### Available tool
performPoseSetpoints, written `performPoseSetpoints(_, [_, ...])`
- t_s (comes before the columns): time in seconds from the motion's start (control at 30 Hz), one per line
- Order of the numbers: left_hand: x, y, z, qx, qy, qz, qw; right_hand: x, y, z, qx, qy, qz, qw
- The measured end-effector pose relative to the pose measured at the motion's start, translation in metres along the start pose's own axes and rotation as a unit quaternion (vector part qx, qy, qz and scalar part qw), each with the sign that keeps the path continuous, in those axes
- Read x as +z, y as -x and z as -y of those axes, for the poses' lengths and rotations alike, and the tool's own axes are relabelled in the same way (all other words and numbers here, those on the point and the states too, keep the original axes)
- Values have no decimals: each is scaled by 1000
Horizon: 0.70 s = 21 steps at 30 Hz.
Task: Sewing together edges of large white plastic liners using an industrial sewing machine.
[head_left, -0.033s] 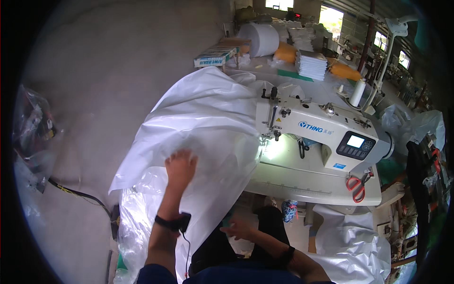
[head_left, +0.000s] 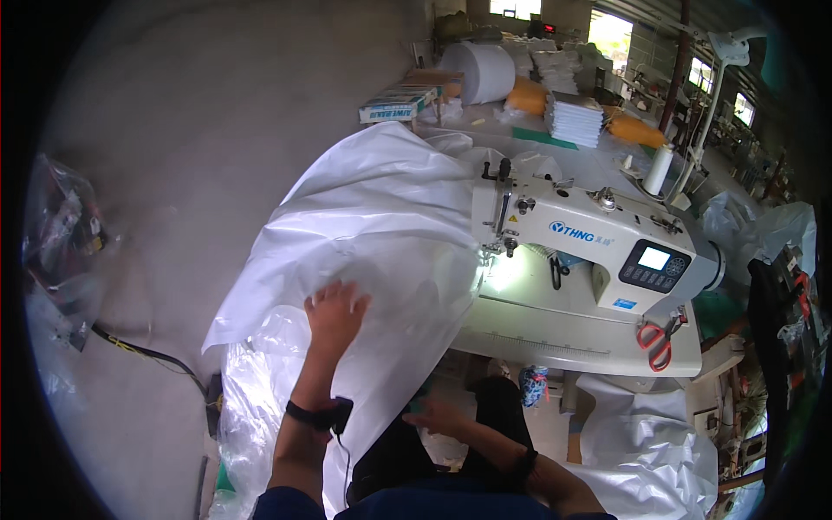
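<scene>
A large white plastic sheet (head_left: pixel 373 217) drapes over the left end of the sewing table, one side lying under the needle area of a white sewing machine (head_left: pixel 555 221). My left hand (head_left: pixel 336 319) rests on the sheet with its fingers spread, holding nothing. Lower down, my right hand (head_left: pixel 440 416) hovers over my lap beside the sheet's near edge. Its fingers reach out to the left, apart and with nothing visible in them. A lamp lights the spot by the needle.
Red-handled scissors (head_left: pixel 654 347) and a dark small tool (head_left: pixel 555 270) lie on the sewing table (head_left: pixel 520 338). A thread cone (head_left: pixel 659 169) stands behind the machine. Folded white stacks (head_left: pixel 574 120) and a big white roll (head_left: pixel 479 74) sit at the back. A cable (head_left: pixel 147 351) crosses the floor at left.
My left hand has shifted slightly to the right and nearer to me over the sheet, its fingers spreading more. My right hand has barely moved.
</scene>
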State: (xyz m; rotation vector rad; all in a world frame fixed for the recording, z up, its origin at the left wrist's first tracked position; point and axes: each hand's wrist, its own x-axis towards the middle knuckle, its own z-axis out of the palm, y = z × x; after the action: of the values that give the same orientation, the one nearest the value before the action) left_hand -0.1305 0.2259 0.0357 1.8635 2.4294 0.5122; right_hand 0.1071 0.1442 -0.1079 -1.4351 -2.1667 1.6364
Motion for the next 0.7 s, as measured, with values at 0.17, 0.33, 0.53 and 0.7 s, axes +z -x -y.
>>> performPoseSetpoints(0.17, [27,-5,32,50,-102,-25,993,9,-37,26,-63,-370,5,927])
performPoseSetpoints(0.33, [44,-93,68,86,-69,56,992,-14,22,34,-40,-626,151,764])
performPoseSetpoints(0.53, [26,-147,46,106,-115,163,974,-10,91,-36,72,-682,175,707])
performPoseSetpoints(0.7, [2,-127,15,139,-171,128,967,-16,84,-38,73,-591,95,798])
